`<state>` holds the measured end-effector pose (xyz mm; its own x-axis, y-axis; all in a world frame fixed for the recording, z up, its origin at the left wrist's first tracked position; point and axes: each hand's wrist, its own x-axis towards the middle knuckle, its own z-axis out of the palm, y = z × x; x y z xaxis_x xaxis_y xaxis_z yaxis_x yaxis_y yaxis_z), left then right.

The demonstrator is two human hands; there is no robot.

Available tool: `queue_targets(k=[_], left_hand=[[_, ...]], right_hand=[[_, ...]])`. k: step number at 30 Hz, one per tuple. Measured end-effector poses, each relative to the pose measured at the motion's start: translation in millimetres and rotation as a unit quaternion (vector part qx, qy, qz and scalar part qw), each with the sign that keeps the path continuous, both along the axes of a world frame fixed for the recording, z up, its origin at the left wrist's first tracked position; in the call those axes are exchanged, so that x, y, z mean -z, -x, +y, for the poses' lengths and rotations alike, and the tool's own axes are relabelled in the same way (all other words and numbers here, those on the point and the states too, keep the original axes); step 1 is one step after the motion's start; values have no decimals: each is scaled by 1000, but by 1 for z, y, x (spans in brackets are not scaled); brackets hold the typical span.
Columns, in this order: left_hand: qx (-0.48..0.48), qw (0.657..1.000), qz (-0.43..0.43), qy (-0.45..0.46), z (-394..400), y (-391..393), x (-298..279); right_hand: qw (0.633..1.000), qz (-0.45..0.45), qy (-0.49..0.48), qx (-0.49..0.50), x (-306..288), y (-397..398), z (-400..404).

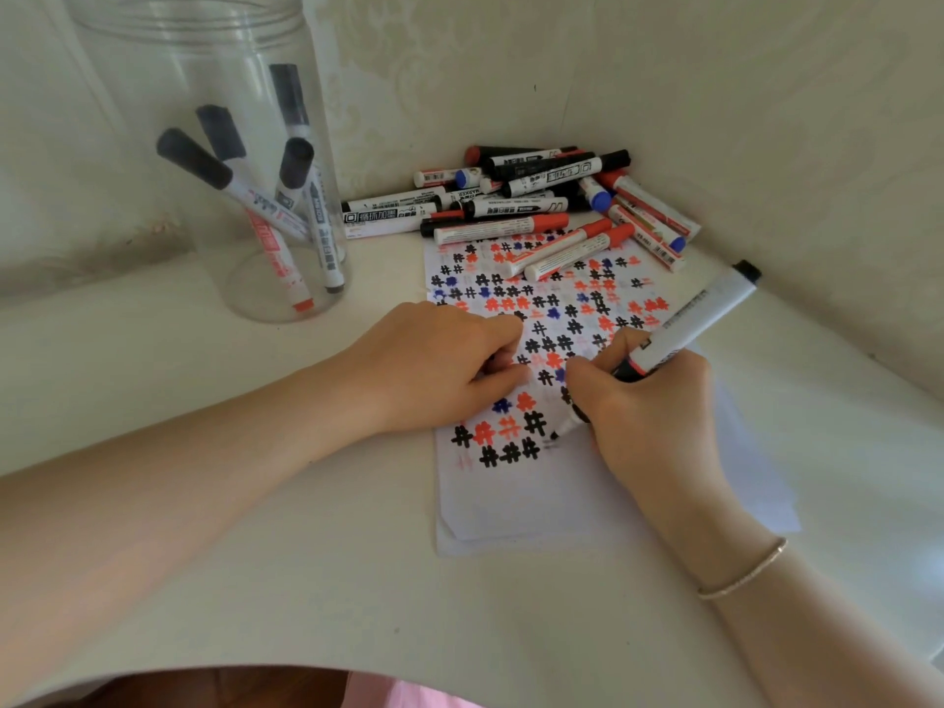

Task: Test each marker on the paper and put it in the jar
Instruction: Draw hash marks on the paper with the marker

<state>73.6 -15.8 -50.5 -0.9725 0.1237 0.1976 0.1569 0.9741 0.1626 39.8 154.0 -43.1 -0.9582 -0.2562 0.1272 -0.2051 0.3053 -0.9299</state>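
My right hand (643, 401) grips a white marker (689, 324) with a black end, and its tip touches the paper (516, 498) near several black hash marks. The paper is covered with black, red and blue hash marks. My left hand (439, 365) rests on the paper's left side with its fingers curled, holding it down; whether a cap is inside the hand is hidden. A clear jar (219, 161) stands at the back left and holds several capped markers, most with black caps and one with a red end. A pile of markers (531, 196) lies in the back corner.
The white tabletop (306, 554) ends in a curved front edge. Walls close the corner behind the pile and along the right. Three red-capped markers (562, 247) lie across the paper's top edge. A thin bracelet (746, 574) is on my right wrist.
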Motion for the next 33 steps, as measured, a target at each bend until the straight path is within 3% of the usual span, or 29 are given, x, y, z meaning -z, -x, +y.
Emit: queue_targets(k=[10, 14, 18, 21, 27, 33], left_hand=[[-8, 1000, 15, -8, 3, -2, -1], [-4, 996, 40, -83, 4, -5, 1], [41, 955, -7, -295, 4, -5, -4], [41, 949, -23, -312, 2, -3, -3], [26, 943, -22, -330, 0, 0, -2], [29, 931, -12, -365, 2, -1, -3]], right_hand=[[1000, -6, 1, -14, 4, 2, 0], [979, -78, 185, 25, 1, 8, 5], [927, -137, 348, -27, -3, 13, 9], [876, -203, 433, -60, -3, 15, 13], [914, -153, 373, -41, -3, 14, 11], [927, -137, 347, -35, -1, 13, 9]])
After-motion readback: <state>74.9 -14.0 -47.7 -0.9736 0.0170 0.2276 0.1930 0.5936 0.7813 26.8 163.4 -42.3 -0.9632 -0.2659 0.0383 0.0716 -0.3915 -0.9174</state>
